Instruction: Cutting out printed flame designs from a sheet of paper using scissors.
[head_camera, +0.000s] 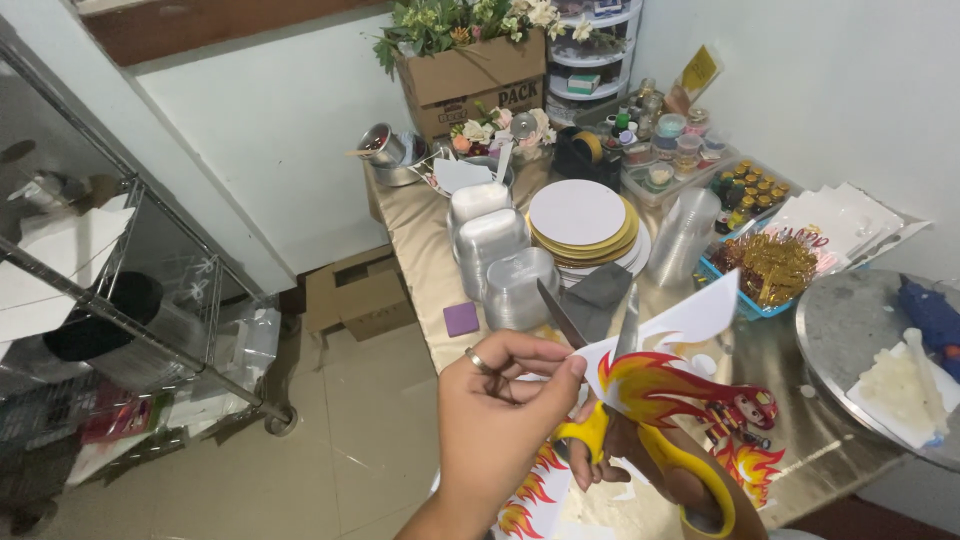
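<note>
step: mid-cut. Scissors (610, 400) w/ yellow handles work along the printed flame sheet (655, 385), blades parted, tips pointing up and away from the person.
left hand (500, 420): closed in a pinch, thumb + fingers on the sheet's upper left edge, holding it up off the table; ring on one finger.
right hand (650, 465): mostly hidden under the sheet, fingers through the scissor loops, curled round the handles.
sheet pos: in the air over the table's near edge, between both hands; red/yellow flames + small cartoon figures printed on it, white margin not yet trimmed off.
next move, my read: needs small closes of the blades along the flame outline, w/ left hand turning the paper to feed the curve; the spiky tips look easy to nick.
more prints: another flame sheet (530, 500) hangs below the hands at the near edge.
table (420, 260): gold cloth top, crowded. Stack of round cake boards (580, 220) mid-table, clear plastic containers (495, 255) left of them, small purple square (461, 319) near the left edge, blue tray of gold toppers (765, 270) right side, round metal turntable (860, 330) at the right edge.
far end: cardboard box of artificial flowers (470, 50), small jars + bottles.
room: white walls, tiled floor, wire shelving rack (130, 290) at left.
</note>
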